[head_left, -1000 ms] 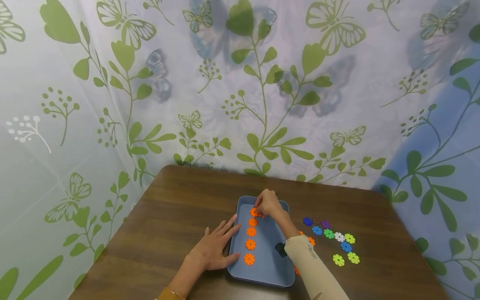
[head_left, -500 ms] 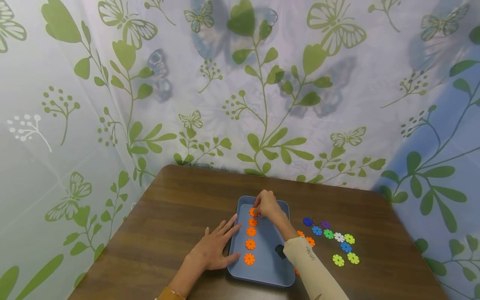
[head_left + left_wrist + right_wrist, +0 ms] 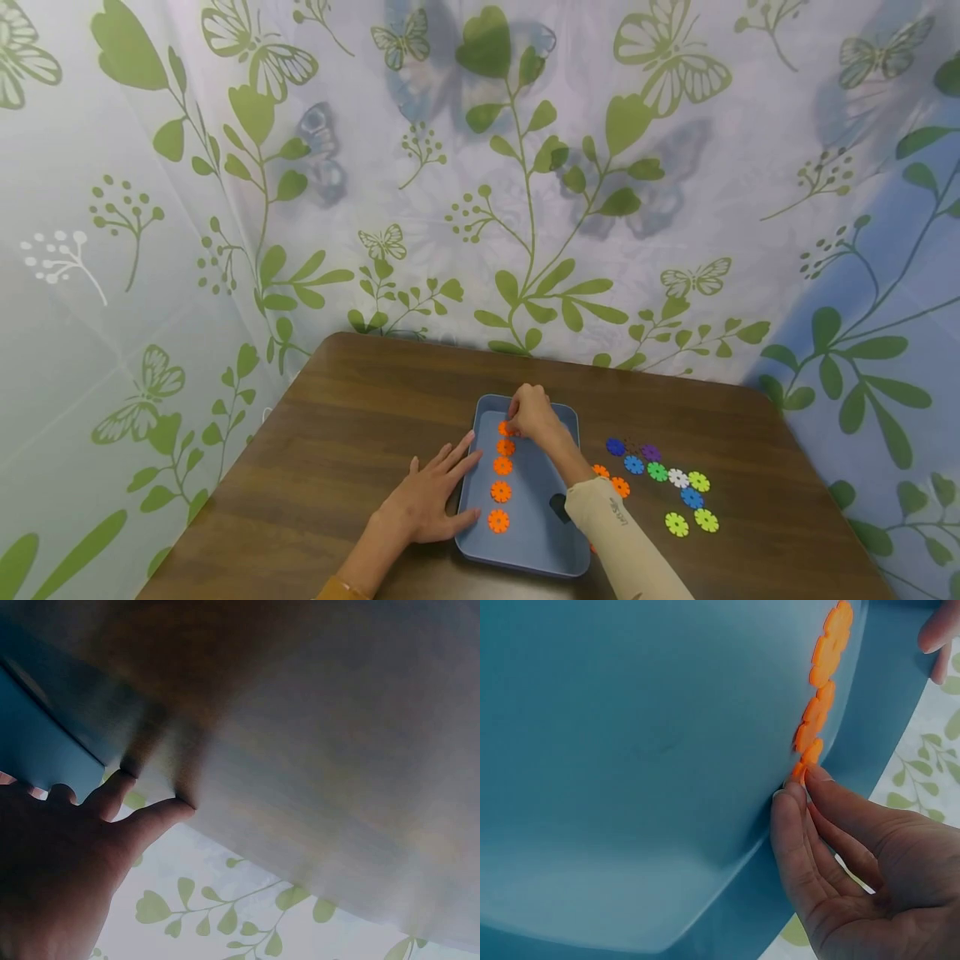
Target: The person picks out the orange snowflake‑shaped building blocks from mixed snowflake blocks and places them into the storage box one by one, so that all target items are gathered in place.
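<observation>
Pinching orange plastic flower (image 3: 813, 752) by edge in right hand (image 3: 534, 413), near blue oblong tray's (image 3: 534, 521) far-left corner, with left hand (image 3: 427, 497) spread — could slip.

left hand (image 3: 56, 870) low left, fingers (image 3: 154, 825) spread, beside blue tray (image 3: 37, 731); leaf-patterned cloth (image 3: 217, 904) at bottom.

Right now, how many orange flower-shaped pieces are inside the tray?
5, in a line along the left side of the tray: nearest piece, second piece, third piece, fourth piece, and farthest piece, pinched by the right hand. It may hide others.
</observation>
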### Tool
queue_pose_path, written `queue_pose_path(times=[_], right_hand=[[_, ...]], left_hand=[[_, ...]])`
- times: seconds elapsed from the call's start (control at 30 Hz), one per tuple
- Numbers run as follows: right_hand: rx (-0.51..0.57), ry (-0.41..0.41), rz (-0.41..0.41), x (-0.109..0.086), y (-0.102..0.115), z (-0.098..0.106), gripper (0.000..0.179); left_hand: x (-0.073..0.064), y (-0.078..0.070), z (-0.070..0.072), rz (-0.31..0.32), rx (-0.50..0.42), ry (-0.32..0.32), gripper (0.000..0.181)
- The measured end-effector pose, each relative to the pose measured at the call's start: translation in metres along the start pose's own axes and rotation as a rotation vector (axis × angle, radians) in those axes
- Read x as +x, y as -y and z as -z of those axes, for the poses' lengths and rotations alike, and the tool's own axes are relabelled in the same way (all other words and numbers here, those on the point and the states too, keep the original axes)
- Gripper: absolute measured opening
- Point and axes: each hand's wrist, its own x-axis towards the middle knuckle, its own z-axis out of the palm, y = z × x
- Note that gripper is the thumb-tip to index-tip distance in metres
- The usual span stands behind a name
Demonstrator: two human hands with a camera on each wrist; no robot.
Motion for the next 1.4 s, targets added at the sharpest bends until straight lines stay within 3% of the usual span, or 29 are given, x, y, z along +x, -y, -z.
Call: queue_pose_path(times=[0.2, 0.43, 0.63, 0.9, 1.17, 1.4], right_hand=[[-0.057, -0.002, 0.033, -0.006, -0.003, -0.001, 0.012], [-0.102, -0.068, 0.098, -0.018, 0.007, 0.011, 0.015], [-0.116, -0.125, 0.190, -0.040, 0.029, 0.034, 0.014], [-0.151, -0.266, 0.286, -0.085, 0.050, 0.075, 0.016], [-0.144, -0.379, 0.275, -0.120, 0.049, 0.113, 0.018], [-0.130, -0.453, 0.184, -0.152, 0.033, 0.132, 0.021]], left_hand=[[-0.002, -0.001, -0.002, -0.005, -0.012, 0.013, 0.085], [-0.003, -0.002, 0.000, -0.003, -0.015, 0.013, 0.085], [-0.004, -0.001, -0.002, -0.010, -0.015, 0.008, 0.085], [-0.002, -0.003, -0.009, -0.011, -0.035, 0.003, 0.085], [0.000, -0.002, -0.004, -0.004, -0.016, 0.000, 0.087], [-0.001, -0.002, -0.002, -0.006, -0.011, 0.001, 0.088]])
